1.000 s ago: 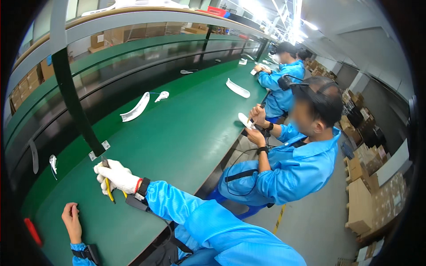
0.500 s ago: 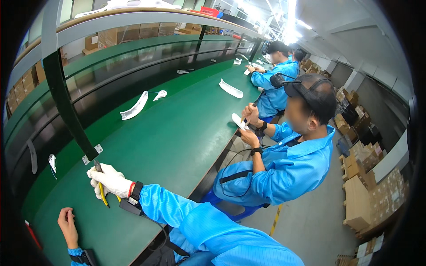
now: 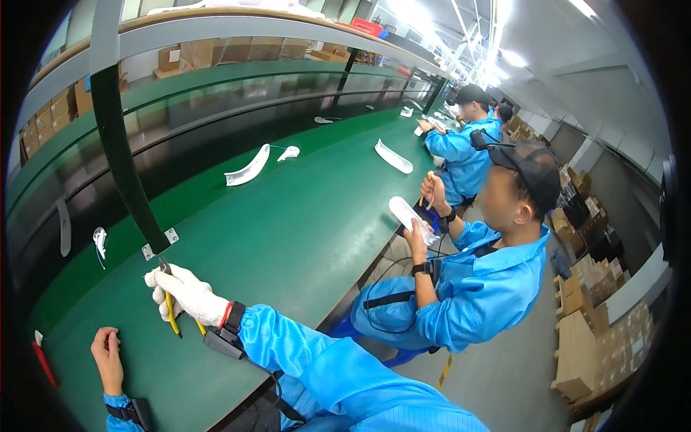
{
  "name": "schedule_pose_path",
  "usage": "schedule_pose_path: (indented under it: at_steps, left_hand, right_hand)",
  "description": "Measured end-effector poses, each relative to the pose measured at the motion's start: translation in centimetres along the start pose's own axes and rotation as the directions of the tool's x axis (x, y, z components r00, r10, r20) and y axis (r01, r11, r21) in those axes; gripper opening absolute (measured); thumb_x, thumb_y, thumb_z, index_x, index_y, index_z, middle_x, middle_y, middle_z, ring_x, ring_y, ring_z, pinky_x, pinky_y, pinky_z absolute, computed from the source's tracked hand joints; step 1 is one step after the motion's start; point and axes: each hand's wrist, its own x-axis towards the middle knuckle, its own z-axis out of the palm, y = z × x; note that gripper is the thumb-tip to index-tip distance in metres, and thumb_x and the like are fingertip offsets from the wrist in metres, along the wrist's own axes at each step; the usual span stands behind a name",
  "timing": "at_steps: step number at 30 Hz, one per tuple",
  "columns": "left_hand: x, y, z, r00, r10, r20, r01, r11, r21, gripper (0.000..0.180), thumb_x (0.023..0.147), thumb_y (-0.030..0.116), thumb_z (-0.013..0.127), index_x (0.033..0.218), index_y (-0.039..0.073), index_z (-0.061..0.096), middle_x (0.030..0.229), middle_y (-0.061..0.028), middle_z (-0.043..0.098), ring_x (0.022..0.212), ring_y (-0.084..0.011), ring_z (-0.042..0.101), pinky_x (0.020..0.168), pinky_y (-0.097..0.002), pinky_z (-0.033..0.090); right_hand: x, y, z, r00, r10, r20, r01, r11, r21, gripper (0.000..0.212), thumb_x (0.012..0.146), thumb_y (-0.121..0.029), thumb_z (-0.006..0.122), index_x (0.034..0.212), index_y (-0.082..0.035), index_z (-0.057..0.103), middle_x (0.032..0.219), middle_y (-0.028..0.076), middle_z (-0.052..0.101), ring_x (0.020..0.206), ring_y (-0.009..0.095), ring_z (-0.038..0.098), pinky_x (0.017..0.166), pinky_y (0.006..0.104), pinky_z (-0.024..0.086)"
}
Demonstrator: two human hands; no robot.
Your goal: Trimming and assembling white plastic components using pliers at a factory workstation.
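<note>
In my right hand, which wears a white knit glove, is a pair of pliers or cutters with yellow handles. Its grey metal head points up past my fingers, near the foot of the dark post. My bare left hand rests on the near left of the green bench, fingers together and loosely curled, with nothing visible in them. Beyond the post lies a small white piece with a thin blue wire. Farther along are a curved white shell and a small white part.
At my right a seated co-worker in blue holds a white shell and a tool; others sit beyond. Another curved white shell lies on the bench. A red-handled thing is at the left edge. Cardboard boxes stand at far right.
The view has shifted slightly, so the bench appears farther right. My right hand keeps the pliers near the post foot. The nearest co-worker's hands have moved apart, the shell now turned upward.
</note>
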Motion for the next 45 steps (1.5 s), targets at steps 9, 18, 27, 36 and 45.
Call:
schedule_pose_path:
  at_steps: [9,18,27,36,45]
  left_hand:
    - [-1.0,-1.0,-0.3,0.989,0.127,-0.076,-0.124,0.991,0.047,0.011,0.097,0.003,0.055,0.094,-0.004,0.063,0.074,-0.0035,0.055,0.066,-0.0096,0.05,0.059,-0.0271,0.042]
    - [0.3,-0.7,1.4,0.988,0.11,-0.109,-0.107,0.994,0.035,0.016,0.093,0.005,0.063,0.106,-0.001,0.068,0.087,-0.0086,0.068,0.074,-0.014,0.062,0.069,-0.0284,0.051]
    - [2.7,-2.6,-1.0,0.946,0.185,-0.268,-0.108,0.954,0.279,0.025,0.086,0.002,0.065,0.112,0.003,0.064,0.104,-0.0113,0.061,0.075,-0.0237,0.059,0.072,-0.0352,0.052]
    - [13.4,-5.8,-2.4,0.961,0.247,-0.124,-0.122,0.783,0.61,0.051,0.087,0.015,0.068,0.136,0.007,0.056,0.147,-0.0241,0.042,0.125,-0.0432,0.051,0.106,-0.0474,0.044]
    - [23.3,-7.5,1.5,0.98,0.192,-0.059,-0.106,0.743,0.66,0.054,0.094,0.03,0.066,0.144,0.015,0.052,0.162,-0.0239,0.022,0.135,-0.0478,0.043,0.11,-0.0485,0.041]
  right_hand:
    - [1.0,1.5,0.6,0.965,-0.263,0.007,0.262,0.962,-0.071,0.023,0.104,-0.025,0.055,0.115,-0.007,0.061,0.085,-0.003,0.056,0.072,0.006,0.051,0.067,0.0211,0.047]
    - [1.1,3.2,-1.0,0.999,-0.052,0.004,0.052,0.986,-0.156,0.031,0.101,-0.028,0.063,0.117,-0.002,0.062,0.086,-0.001,0.056,0.073,0.007,0.054,0.068,0.0225,0.049]
    - [1.1,3.8,0.5,0.999,-0.034,-0.01,0.033,0.995,-0.09,0.036,0.106,-0.032,0.05,0.12,-0.001,0.061,0.085,0.002,0.061,0.07,0.012,0.06,0.066,0.0277,0.052]
    - [1.2,2.9,1.9,0.998,0.06,-0.031,-0.061,0.998,-0.006,0.034,0.101,-0.033,0.059,0.117,-0.003,0.062,0.081,0.001,0.058,0.066,0.008,0.056,0.061,0.025,0.05]
    - [1.0,2.3,1.8,0.994,0.099,-0.047,-0.098,0.995,0.023,0.027,0.102,-0.032,0.06,0.11,-0.006,0.059,0.082,0.0,0.055,0.066,0.007,0.05,0.059,0.023,0.044]
